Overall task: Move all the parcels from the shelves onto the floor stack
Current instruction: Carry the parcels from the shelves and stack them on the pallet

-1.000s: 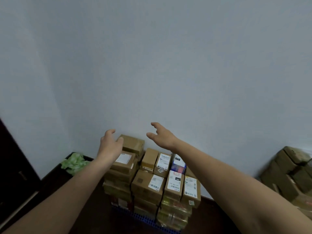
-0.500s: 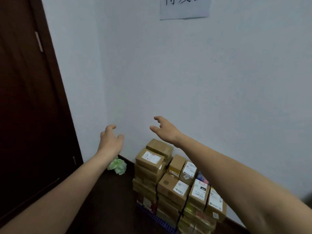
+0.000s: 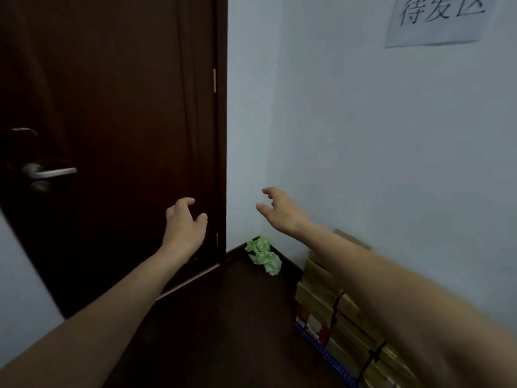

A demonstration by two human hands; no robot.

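Note:
The floor stack of brown cardboard parcels [image 3: 330,303] stands against the white wall at lower right, largely hidden behind my right forearm. My left hand [image 3: 184,222] is held out in the air before the dark door, fingers loosely curled, holding nothing. My right hand [image 3: 278,210] reaches forward in front of the wall, fingers relaxed and spread, also empty. Both hands are well above the stack. No shelves are in view.
A dark brown door [image 3: 112,135] with a silver handle [image 3: 50,172] fills the left. A crumpled green bag [image 3: 264,254] lies in the floor corner. A paper sign [image 3: 439,18] hangs on the wall. A blue pallet edge [image 3: 324,352] runs under the stack.
The view has swung left and up: the door now fills the left and the parcel stack has slid to the lower right edge. Both hands stay raised and empty.

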